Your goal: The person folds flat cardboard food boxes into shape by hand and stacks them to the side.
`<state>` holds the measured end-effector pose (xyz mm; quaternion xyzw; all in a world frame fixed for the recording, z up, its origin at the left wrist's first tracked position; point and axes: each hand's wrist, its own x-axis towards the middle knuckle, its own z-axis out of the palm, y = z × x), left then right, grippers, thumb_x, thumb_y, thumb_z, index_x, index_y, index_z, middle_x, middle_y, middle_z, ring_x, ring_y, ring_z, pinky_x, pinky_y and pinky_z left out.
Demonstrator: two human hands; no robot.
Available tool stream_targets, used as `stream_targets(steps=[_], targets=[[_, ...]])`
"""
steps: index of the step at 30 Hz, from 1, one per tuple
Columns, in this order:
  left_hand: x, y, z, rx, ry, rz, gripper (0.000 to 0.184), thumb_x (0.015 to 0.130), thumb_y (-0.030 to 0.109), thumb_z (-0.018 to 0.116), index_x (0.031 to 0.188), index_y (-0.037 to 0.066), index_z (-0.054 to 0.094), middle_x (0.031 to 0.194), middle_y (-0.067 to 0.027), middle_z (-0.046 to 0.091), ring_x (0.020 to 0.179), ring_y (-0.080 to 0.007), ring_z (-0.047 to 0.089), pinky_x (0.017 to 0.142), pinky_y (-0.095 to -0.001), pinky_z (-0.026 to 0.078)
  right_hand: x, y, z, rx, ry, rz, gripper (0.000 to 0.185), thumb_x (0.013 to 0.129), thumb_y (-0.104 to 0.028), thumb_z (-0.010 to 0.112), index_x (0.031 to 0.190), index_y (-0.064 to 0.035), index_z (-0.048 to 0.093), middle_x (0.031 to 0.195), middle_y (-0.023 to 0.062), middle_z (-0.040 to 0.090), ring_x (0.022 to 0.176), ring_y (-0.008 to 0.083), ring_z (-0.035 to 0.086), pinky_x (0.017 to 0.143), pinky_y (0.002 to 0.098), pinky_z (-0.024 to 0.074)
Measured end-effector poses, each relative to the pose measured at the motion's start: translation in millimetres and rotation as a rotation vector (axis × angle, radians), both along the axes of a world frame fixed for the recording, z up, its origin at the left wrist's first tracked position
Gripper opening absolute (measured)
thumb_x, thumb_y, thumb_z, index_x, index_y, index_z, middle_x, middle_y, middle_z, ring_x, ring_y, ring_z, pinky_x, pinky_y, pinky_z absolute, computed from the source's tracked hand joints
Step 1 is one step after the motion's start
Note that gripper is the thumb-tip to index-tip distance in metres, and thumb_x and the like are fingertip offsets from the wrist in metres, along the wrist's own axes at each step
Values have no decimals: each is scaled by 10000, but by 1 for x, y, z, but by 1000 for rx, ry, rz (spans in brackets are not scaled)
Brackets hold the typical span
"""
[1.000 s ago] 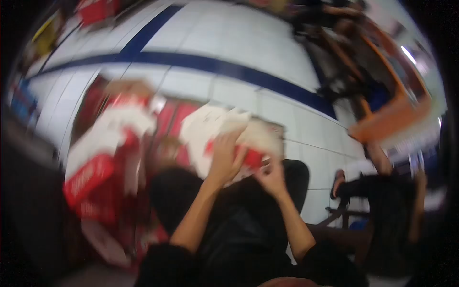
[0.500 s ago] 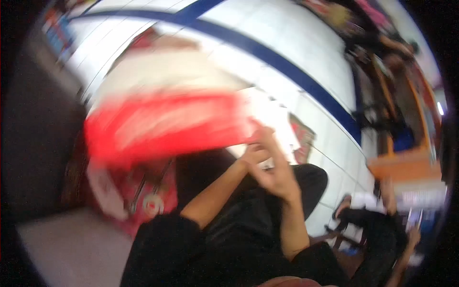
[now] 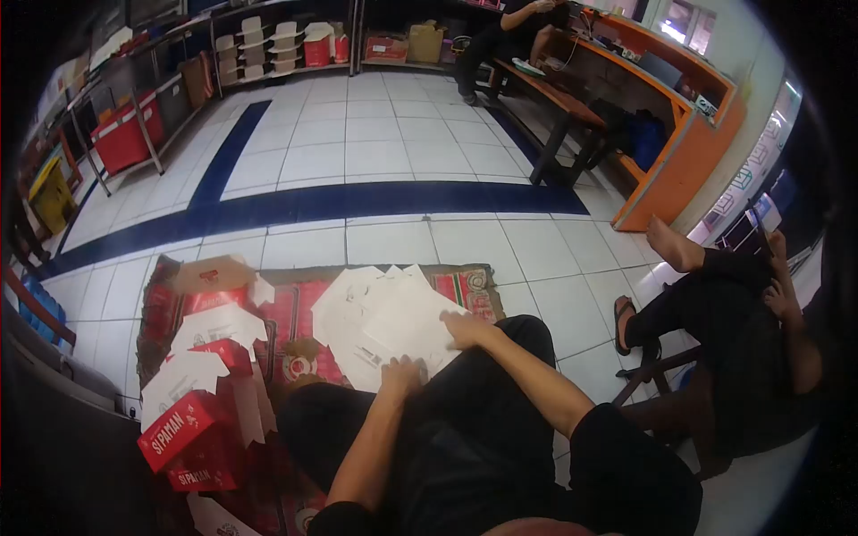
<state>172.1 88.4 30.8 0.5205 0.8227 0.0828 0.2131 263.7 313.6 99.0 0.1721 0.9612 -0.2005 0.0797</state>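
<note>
Flat white cardboard box blanks (image 3: 349, 308) lie overlapping in a loose pile on a red patterned mat (image 3: 290, 308) in front of my crossed legs. My right hand (image 3: 463, 330) is at the right edge of the top blank, its fingers closed on that edge. At the near edge of the pile, my left hand (image 3: 402, 375) has curled fingers against the cardboard; its fingertips are partly hidden. Folded red boxes (image 3: 174, 433) marked "SI PAMAN", with white flaps sticking up, stand stacked to my left.
Another red box (image 3: 214, 299) with a brown flap stands at the mat's far left. A seated person (image 3: 715, 313) with one bare foot raised is close on my right. Beyond the tiled floor (image 3: 375, 134) are a wooden bench (image 3: 554, 94), an orange counter (image 3: 661, 170) and shelves.
The blurred red sheet or box that both hands held out toward the left is out of them. My hands are now lower, at the white blanks, and the view has levelled and shifted.
</note>
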Motion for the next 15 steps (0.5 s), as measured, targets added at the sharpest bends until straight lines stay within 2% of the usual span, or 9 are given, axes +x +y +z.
stream_targets(steps=[2, 3, 5, 6, 8, 10, 12, 13, 15], targets=[[0, -2, 3, -22, 3, 0, 475, 957, 352, 680, 1415, 227, 665, 1359, -144, 682, 1318, -419, 630, 1055, -638, 492, 2, -4, -14, 214, -415, 143, 720, 873, -268, 798, 1525, -108, 536, 1538, 259, 557, 1369, 472, 609, 1108, 578, 531], [-2, -5, 9, -30, 17, 0, 475, 957, 352, 680, 1415, 227, 665, 1359, -144, 682, 1318, -419, 630, 1055, -638, 492, 1, -2, -17, 207, -400, 143, 720, 873, -268, 798, 1525, -108, 536, 1538, 259, 557, 1369, 472, 609, 1108, 578, 531], [-1, -12, 20, 12, 1, -170, 398, 970, 278, 674, 1367, 244, 684, 1362, -108, 687, 1307, -364, 647, 1042, -621, 504, 4, -1, -27, 63, -355, 75, 725, 846, -243, 796, 1521, -136, 553, 1523, 249, 569, 1344, 462, 634, 1073, 609, 546], [1, -12, 18, -13, 3, -168, 398, 970, 278, 674, 1367, 244, 684, 1362, -108, 687, 1307, -364, 647, 1042, -621, 504, 4, -2, -35, 68, -295, 24, 685, 845, -257, 793, 1491, -149, 593, 1499, 236, 601, 1334, 454, 641, 1044, 596, 566], [10, -16, 4, 126, 172, -98, 305, 976, 195, 678, 1271, 256, 722, 1362, -64, 692, 1304, -325, 663, 1019, -605, 518, 8, -2, -32, 12, -282, 35, 683, 851, -271, 806, 1493, -157, 604, 1461, 242, 621, 1319, 449, 649, 1055, 575, 563], [5, -19, 20, 178, 184, -133, 231, 962, 166, 699, 1181, 222, 746, 1347, -55, 697, 1286, -312, 668, 969, -552, 550, 8, -10, -20, 7, -240, 43, 651, 873, -299, 805, 1480, -147, 624, 1398, 245, 654, 1304, 438, 653, 1070, 543, 556], [-11, 3, -7, -249, 6, -159, 208, 949, 184, 717, 1154, 193, 753, 1349, -45, 695, 1307, -297, 641, 928, -500, 570, 9, -12, -21, -29, -151, 59, 586, 898, -310, 766, 1442, -127, 643, 1379, 229, 672, 1319, 415, 644, 1097, 531, 532], [-11, -3, -8, -281, 8, -114, 208, 949, 184, 717, 1154, 193, 753, 1349, -45, 695, 1307, -297, 641, 928, -500, 570, 7, -10, -28, -87, -92, 70, 551, 908, -309, 740, 1419, -124, 652, 1386, 215, 676, 1333, 398, 638, 1120, 530, 512], [-9, -16, -8, 89, 34, -135, 235, 937, 193, 728, 1168, 157, 751, 1328, -72, 708, 1244, -307, 677, 896, -470, 581, 6, -15, -19, -162, -8, 88, 562, 911, -317, 764, 1419, -104, 653, 1363, 234, 675, 1299, 420, 643, 1103, 519, 520]])
